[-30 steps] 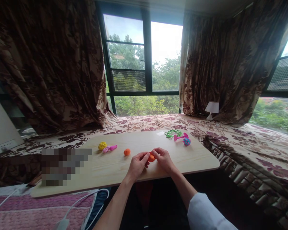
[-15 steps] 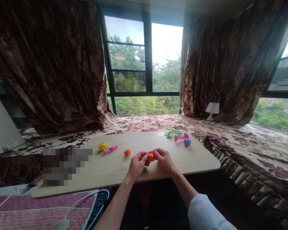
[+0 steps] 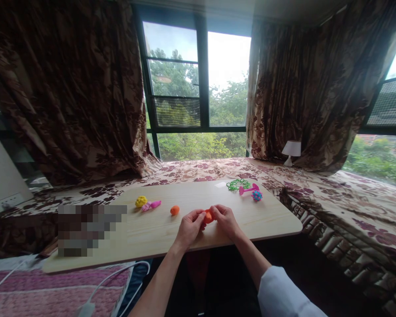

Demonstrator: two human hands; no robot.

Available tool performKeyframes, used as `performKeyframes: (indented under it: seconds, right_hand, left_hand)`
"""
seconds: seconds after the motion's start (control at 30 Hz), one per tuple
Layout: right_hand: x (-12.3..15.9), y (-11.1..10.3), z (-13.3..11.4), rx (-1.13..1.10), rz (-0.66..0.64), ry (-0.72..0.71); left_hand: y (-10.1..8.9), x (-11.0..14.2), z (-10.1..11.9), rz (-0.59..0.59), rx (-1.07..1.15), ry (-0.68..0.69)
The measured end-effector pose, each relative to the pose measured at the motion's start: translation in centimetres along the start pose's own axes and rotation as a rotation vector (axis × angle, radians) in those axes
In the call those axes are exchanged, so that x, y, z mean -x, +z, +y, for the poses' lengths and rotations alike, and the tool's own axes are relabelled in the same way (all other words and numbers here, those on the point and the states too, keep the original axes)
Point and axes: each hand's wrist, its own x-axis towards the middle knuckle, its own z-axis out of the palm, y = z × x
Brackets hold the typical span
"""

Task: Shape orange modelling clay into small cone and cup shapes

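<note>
Between my two hands, just above the near edge of the table, is a lump of orange modelling clay [image 3: 209,215]. My left hand [image 3: 191,224] pinches it from the left with thumb and fingers. From the other side my right hand [image 3: 225,220] grips it with its fingertips. The fingers hide part of the lump. A second orange clay lump [image 3: 174,210], roundish, lies on the table to the left of my hands. Farther left are a yellow lump [image 3: 141,201] and a pink and pale pink piece [image 3: 151,205] beside it.
The pale wooden table [image 3: 145,237] has rounded corners. At its back right lie a green beaded string [image 3: 237,184], a pink dumbbell-shaped toy [image 3: 249,189] and a blue knobbly ball [image 3: 256,196]. A small white lamp [image 3: 292,149] stands beyond. A blurred patch covers the left end.
The orange clay between my fingers has turned and shifted shape slightly as both hands work it in nearly the same place. Everything else on the table lies as before.
</note>
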Motion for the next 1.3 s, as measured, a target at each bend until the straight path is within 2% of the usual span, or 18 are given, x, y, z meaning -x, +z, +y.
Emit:
performKeyframes:
  seconds: [0.23,0.4,0.67,0.93,1.3]
  right_hand:
    - [-0.1,0.0,0.0,0.034,-0.010,-0.002]
    - [-0.2,-0.1,-0.1,-0.001,0.007,0.055]
    - [0.0,0.0,-0.2,0.102,-0.016,-0.028]
    - [0.1,0.1,-0.4,0.030,-0.041,0.010]
    - [0.1,0.1,-0.6,0.011,-0.013,0.020]
  left_hand:
    - [0.1,0.1,0.2,-0.018,-0.011,-0.004]
    - [-0.2,0.0,0.3,0.012,0.011,-0.002]
    - [0.0,0.3,0.9,0.032,0.031,0.014]
    - [0.1,0.5,1.1,0.122,-0.054,0.060]
    - [0.5,0.5,0.8,0.135,-0.166,0.125]
